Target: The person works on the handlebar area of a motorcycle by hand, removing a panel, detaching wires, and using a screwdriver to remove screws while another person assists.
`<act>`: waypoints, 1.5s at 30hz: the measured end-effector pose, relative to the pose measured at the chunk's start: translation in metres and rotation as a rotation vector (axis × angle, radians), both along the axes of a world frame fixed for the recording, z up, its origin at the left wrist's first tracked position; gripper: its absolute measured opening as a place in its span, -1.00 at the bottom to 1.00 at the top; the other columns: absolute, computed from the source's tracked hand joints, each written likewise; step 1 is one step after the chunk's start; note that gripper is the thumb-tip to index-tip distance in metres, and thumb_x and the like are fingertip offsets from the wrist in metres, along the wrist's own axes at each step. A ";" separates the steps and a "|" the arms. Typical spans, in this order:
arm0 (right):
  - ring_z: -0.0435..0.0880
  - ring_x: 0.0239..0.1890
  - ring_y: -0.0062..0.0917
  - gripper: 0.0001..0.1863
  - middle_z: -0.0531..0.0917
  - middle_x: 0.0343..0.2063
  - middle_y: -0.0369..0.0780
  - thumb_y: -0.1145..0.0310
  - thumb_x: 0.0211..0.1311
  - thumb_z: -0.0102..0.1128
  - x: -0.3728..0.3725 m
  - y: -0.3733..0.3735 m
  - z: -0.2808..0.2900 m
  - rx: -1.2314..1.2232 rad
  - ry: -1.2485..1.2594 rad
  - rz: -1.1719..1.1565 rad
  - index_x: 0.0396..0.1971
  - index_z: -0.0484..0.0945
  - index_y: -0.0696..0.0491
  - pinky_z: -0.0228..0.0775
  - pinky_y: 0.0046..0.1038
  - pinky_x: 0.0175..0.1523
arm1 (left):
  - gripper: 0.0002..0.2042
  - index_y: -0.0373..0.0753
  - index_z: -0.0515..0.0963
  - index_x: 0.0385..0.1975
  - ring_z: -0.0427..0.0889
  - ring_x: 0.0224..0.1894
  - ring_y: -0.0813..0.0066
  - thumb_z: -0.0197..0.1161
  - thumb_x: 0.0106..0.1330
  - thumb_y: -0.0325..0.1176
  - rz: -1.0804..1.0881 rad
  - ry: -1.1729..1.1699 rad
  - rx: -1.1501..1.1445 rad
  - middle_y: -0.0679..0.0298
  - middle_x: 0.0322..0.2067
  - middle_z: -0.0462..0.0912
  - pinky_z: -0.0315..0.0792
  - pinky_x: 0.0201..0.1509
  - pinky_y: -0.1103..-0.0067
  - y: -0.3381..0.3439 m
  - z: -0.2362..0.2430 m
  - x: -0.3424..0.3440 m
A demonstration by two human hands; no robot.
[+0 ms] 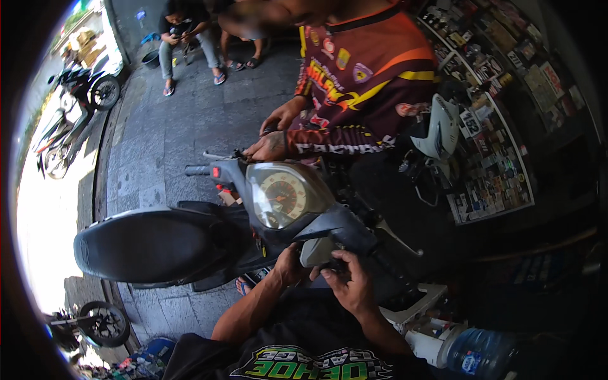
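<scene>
A scooter's handlebar with a round speedometer (278, 196) stands in front of me, its black seat (152, 244) stretching left. My left hand (289, 266) grips a small grey plastic housing (315, 251) under the handlebar from the left; its fingertips are partly hidden. My right hand (347, 278) has its fingers curled at the housing's right side, touching it. Across the handlebar, a person in a maroon, orange and yellow jersey (354, 88) has one hand (267, 144) at the lever side and the other (284, 114) holding something dark just above.
Two seated people (187, 41) are at the back on the paved floor (152, 126). A parked scooter (88, 104) and a loose-looking wheel (101, 326) are at left. Display shelves (481, 158) line the right. A white helmet-like object (437, 126) and blue water jug (481, 351) are also right.
</scene>
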State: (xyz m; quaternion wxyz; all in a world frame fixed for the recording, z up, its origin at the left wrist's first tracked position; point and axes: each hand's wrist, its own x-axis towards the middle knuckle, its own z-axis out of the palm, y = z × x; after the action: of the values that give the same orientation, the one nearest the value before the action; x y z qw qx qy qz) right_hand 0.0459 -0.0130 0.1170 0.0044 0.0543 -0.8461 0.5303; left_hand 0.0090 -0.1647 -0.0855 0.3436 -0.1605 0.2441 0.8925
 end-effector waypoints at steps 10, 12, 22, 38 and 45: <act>0.80 -0.39 -0.44 -0.57 0.75 -0.30 -0.18 0.17 0.23 0.46 -0.002 -0.006 0.002 0.177 0.061 0.009 0.01 0.55 0.03 0.60 -0.35 -0.16 | -0.56 -0.27 0.50 0.13 0.68 -0.01 0.32 0.35 0.22 -0.42 -0.067 0.372 -0.458 0.16 -0.03 0.70 0.54 0.09 0.40 -0.020 -0.031 -0.003; 0.79 -0.43 -0.53 -0.59 0.75 -0.43 -0.27 0.13 0.22 0.46 -0.004 -0.009 0.006 0.158 0.155 -0.039 -0.02 0.57 -0.03 0.58 -0.36 -0.17 | -0.52 -0.24 0.45 0.18 0.63 0.03 0.27 0.19 0.35 -0.10 -0.035 0.128 -0.231 0.16 0.02 0.65 0.49 0.14 0.38 -0.023 -0.029 0.001; 0.71 -0.49 -0.48 -0.54 0.66 -0.46 -0.28 0.12 0.29 0.37 -0.004 -0.008 -0.013 0.052 0.414 -0.069 0.11 0.56 -0.03 0.61 -0.46 -0.32 | -0.47 -0.22 0.46 0.17 0.61 0.05 0.20 0.08 0.39 0.07 -0.112 -0.039 -0.421 0.13 0.01 0.63 0.47 0.15 0.32 -0.021 0.037 -0.010; 0.75 -0.44 -0.33 -0.58 0.70 -0.38 -0.13 0.20 0.32 0.34 -0.012 -0.016 -0.027 -0.043 0.320 0.084 0.03 0.50 0.13 0.61 -0.36 -0.31 | -0.56 -0.25 0.51 0.09 0.66 -0.03 0.16 0.19 0.31 -0.10 -0.216 0.022 -0.555 0.07 -0.09 0.66 0.51 0.04 0.31 -0.027 0.047 -0.014; 0.73 -0.43 -0.34 -0.47 0.68 -0.42 -0.14 0.25 0.31 0.33 -0.007 0.004 -0.022 0.024 0.315 0.102 0.20 0.46 0.17 0.61 -0.38 -0.30 | -0.59 -0.26 0.54 0.05 0.68 -0.06 0.15 0.24 0.28 -0.17 -0.259 0.057 -0.569 0.05 -0.14 0.67 0.53 -0.01 0.30 -0.018 0.040 -0.015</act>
State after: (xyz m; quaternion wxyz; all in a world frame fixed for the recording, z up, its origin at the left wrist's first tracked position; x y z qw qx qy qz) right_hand 0.0390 -0.0095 0.0951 0.1093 0.1795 -0.8373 0.5048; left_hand -0.0064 -0.1825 -0.0451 0.3887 -0.1927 0.5121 0.7413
